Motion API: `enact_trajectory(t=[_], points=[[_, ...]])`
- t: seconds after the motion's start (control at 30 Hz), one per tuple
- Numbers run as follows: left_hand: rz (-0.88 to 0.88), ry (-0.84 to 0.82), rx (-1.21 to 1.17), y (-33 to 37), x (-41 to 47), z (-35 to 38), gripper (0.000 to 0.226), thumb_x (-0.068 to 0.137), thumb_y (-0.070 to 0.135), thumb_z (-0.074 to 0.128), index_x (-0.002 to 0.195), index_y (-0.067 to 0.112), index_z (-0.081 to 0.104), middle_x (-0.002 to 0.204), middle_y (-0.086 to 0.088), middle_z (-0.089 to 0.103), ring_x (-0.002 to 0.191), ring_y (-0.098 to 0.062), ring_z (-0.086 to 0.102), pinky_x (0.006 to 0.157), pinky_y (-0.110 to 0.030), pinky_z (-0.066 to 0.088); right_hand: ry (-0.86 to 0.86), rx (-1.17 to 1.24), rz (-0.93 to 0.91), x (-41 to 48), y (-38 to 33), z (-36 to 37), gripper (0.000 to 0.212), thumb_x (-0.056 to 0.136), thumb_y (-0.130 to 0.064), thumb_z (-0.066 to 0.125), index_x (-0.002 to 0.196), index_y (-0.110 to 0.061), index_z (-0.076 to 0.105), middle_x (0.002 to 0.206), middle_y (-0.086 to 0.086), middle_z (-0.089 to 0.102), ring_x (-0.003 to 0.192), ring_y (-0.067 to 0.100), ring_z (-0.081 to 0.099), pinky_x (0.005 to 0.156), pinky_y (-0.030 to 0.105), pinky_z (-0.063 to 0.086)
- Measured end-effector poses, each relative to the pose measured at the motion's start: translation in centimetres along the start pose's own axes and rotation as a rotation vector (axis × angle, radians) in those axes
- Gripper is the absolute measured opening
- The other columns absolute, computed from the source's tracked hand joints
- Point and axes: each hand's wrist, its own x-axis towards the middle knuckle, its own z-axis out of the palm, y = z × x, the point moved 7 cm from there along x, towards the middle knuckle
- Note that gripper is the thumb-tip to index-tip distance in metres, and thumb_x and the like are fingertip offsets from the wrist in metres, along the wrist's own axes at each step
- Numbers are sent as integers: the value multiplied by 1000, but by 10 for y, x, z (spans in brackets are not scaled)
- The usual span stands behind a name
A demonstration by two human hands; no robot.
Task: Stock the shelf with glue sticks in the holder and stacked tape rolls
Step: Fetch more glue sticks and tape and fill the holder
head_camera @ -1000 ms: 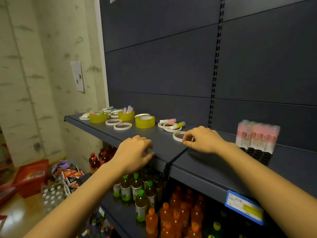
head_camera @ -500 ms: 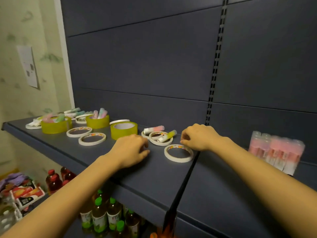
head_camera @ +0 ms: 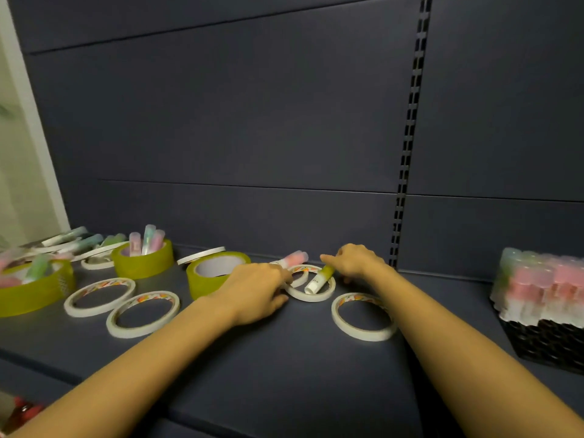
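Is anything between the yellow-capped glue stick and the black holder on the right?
Only a flat white tape roll lies on the shelf, close to the glue stick; nothing else visible before the holder.

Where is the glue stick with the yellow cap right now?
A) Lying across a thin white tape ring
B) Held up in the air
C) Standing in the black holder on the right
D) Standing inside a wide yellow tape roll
A: the yellow-capped glue stick lies tilted across a thin white tape ring on the shelf, its yellow end right by the right hand.
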Motion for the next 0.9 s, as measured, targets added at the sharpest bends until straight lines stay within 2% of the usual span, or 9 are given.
enact_trajectory(t=[0.07, 0.13, 0.27, 0.33, 0.43, 0.6, 0.67, 0.83, 0.9], points=[[51, 2, 7, -1, 4, 2, 26, 94, 31, 47, 113, 21, 60, 144, 10, 41, 112, -20, 56, 86, -34, 48, -38, 100, 7, 6, -1, 5, 42, 94, -50, 45, 82, -12, 60, 70, 3, 60, 85, 25, 62, 78, 33, 47], [97, 5, 23, 0, 8, 5, 26, 94, 32, 44, 109, 21, 62, 143, 7, 43, 110, -21, 58, 84, -34, 49, -55, 208, -6, 6, -2, 5, 38, 95, -42, 49, 72, -12, 57, 68, 4, 60, 73, 21, 57, 73, 32, 48], [191, 13, 55, 4, 16, 11, 23, 96, 31, 43, 108, 21, 60, 145, 2, 40, 123, -17, 47, 76, -26, 39, 93, 418, -89, -9, 2, -21, 23, 94, -32, 56, 83, -12, 62, 78, 3, 63, 65, 12, 56, 67, 24, 48], [226, 39, 83, 7, 18, 11, 23, 96, 29, 42, 106, 19, 59, 143, 3, 39, 125, -17, 44, 74, -25, 37, 213, 457, -108, -23, 8, -39, 17, 92, -30, 60, 90, -13, 62, 80, 0, 64, 65, 10, 58, 69, 26, 50], [272, 92, 140, 12, 18, 6, 26, 97, 34, 40, 107, 22, 61, 123, 3, 51, 114, -16, 49, 78, -30, 44, 390, 484, -105, -50, 23, -64, 11, 89, -26, 64, 92, -16, 62, 80, 2, 65, 70, 14, 62, 80, 32, 52], [385, 227, 58, 33, 18, -17, 25, 96, 40, 42, 103, 24, 60, 114, 8, 57, 104, -20, 57, 71, -28, 35, 555, 494, -139, -115, 58, -99, 9, 88, -21, 66, 89, -21, 56, 71, -5, 63, 54, -4, 58, 69, 23, 49], [435, 258, 21, 48, 20, -26, 26, 96, 42, 42, 104, 25, 60, 112, 9, 58, 101, -18, 58, 67, -26, 32, 590, 456, -129, -144, 76, -114, 11, 87, -21, 66, 86, -24, 55, 73, -7, 64, 61, 1, 60, 70, 26, 50], [518, 288, -4, 98, 25, -40, 25, 95, 42, 43, 103, 27, 61, 108, 11, 56, 98, -15, 58, 63, -25, 34, 682, 354, -12, -205, 134, -143, 18, 87, -24, 67, 100, -16, 58, 86, 0, 68, 84, 22, 66, 81, 35, 53], [543, 301, 8, 120, 26, -42, 24, 96, 40, 42, 101, 26, 61, 108, 11, 56, 98, -16, 58, 55, -23, 29, 739, 264, 30, -218, 156, -149, 18, 86, -26, 68, 98, -18, 58, 90, 0, 68, 83, 16, 64, 75, 25, 52]])
